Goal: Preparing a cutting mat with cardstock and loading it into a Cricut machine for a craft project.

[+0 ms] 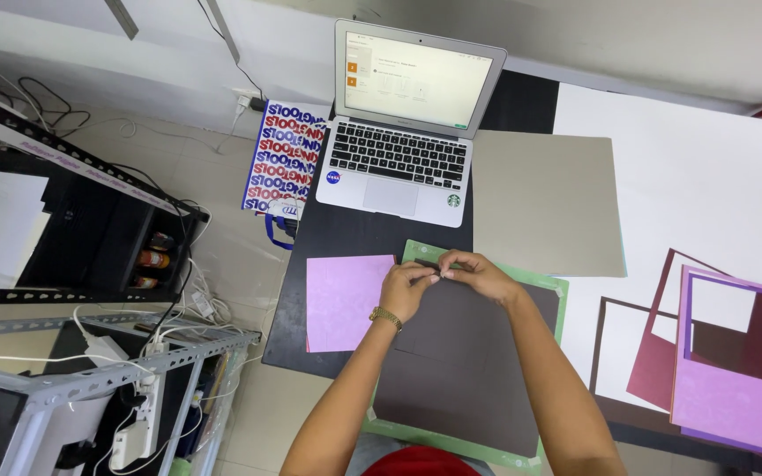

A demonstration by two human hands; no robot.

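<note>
Person seated at a black table, both forearms reaching away from the body and converging over a dark brown sheet that is lying on a green cutting mat. Left hand, gold watch at the wrist, is curling inward with fingertips pinched together at the sheet's far edge. Right hand is arching over from the right, fingers bent, pinching the same spot; the two hands are touching. Something small and dark is sitting between the fingertips, too small to tell what. Pink sheet is lying just left of the mat. Open laptop is standing at the far side, a grey board right of it. Cut paper frames, purple and maroon, are overlapping near the right edge.
</note>
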